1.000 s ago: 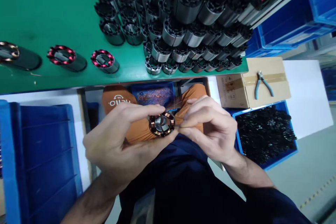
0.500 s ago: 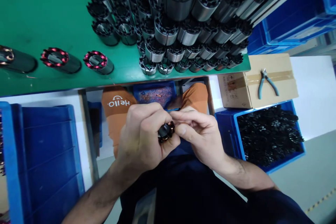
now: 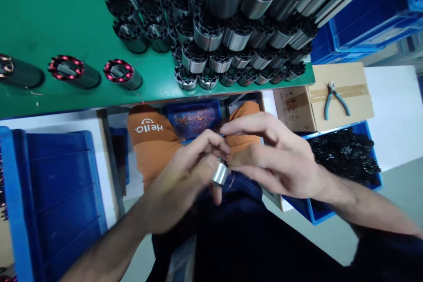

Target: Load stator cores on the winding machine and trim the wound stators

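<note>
Over the lap, the left hand [image 3: 188,178] grasps a silver metal ring [image 3: 220,174] between thumb and fingers, its curved side facing up, seemingly to steady it close to the body. Its forearm comes from seven o'clock. The right hand [image 3: 280,161] arrives from four o'clock, fingers bent beside the ring; blur hides whether they pinch anything. At twelve o'clock, similar cores [image 3: 209,33] crowd the table [image 3: 158,90], presumably for easy reach.

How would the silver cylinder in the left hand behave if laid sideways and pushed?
The silver cylinder looks metallic, so probably stiff and fairly heavy for its size. Its curved, shiny side suggests it might roll and could feel slippery.
</note>
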The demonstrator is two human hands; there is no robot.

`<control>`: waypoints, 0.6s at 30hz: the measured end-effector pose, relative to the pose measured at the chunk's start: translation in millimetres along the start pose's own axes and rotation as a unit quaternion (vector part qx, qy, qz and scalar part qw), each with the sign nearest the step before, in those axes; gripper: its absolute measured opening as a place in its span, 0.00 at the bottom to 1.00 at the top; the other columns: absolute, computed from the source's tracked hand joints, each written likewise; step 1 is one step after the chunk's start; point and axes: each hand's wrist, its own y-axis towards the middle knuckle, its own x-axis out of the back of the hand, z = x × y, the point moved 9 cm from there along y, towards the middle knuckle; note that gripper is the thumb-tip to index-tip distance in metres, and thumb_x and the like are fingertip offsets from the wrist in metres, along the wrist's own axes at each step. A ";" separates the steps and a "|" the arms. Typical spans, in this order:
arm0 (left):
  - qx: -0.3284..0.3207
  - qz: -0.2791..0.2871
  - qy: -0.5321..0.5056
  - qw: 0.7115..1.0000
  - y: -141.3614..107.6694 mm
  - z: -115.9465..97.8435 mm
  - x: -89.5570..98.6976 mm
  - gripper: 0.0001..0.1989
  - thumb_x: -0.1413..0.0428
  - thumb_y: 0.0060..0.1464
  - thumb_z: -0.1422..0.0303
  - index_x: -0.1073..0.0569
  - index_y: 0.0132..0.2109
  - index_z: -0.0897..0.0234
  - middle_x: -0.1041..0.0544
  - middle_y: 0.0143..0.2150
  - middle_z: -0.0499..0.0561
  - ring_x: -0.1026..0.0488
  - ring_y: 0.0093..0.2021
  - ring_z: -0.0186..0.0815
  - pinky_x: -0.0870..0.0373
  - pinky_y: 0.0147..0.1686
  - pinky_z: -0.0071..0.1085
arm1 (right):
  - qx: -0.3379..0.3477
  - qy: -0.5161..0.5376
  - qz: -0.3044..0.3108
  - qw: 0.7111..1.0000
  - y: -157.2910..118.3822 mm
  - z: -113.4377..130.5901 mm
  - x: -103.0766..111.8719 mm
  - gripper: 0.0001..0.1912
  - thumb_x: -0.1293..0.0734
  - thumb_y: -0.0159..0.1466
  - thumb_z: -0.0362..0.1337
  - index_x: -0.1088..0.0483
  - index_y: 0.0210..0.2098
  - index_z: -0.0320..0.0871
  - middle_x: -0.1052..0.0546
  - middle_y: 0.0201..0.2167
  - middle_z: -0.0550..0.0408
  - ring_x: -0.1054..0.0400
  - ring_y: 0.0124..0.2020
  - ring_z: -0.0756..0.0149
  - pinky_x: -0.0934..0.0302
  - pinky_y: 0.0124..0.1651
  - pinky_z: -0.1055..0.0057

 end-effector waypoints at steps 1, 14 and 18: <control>0.027 0.050 -0.062 0.996 0.4 8.4 -8.2 0.32 0.57 0.88 0.41 0.18 0.66 0.55 0.16 0.34 0.50 0.23 0.22 0.39 0.23 0.24 0.37 | -0.009 0.001 0.021 1.000 -0.8 2.0 1.3 0.06 0.19 0.80 0.33 0.18 0.50 0.46 0.16 0.71 0.44 0.16 0.70 0.56 0.18 0.73 0.62; -0.130 -0.055 0.100 0.985 -3.6 -30.7 -16.8 0.11 0.37 0.73 0.73 0.15 0.58 0.57 0.06 0.51 0.50 0.06 0.45 0.41 0.08 0.44 0.31 | -0.035 -0.027 0.059 0.997 -14.7 -4.2 12.9 0.05 0.19 0.79 0.38 0.16 0.47 0.54 0.11 0.67 0.54 0.19 0.76 0.47 0.24 0.83 0.43; -0.119 -0.044 0.099 0.987 -1.3 -34.3 -5.4 0.20 0.27 0.71 0.75 0.15 0.65 0.54 0.06 0.61 0.48 0.05 0.56 0.41 0.07 0.53 0.28 | -0.076 0.018 0.012 0.997 -6.5 -14.7 43.4 0.11 0.16 0.78 0.52 0.12 0.51 0.54 0.09 0.62 0.50 0.12 0.66 0.46 0.16 0.72 0.48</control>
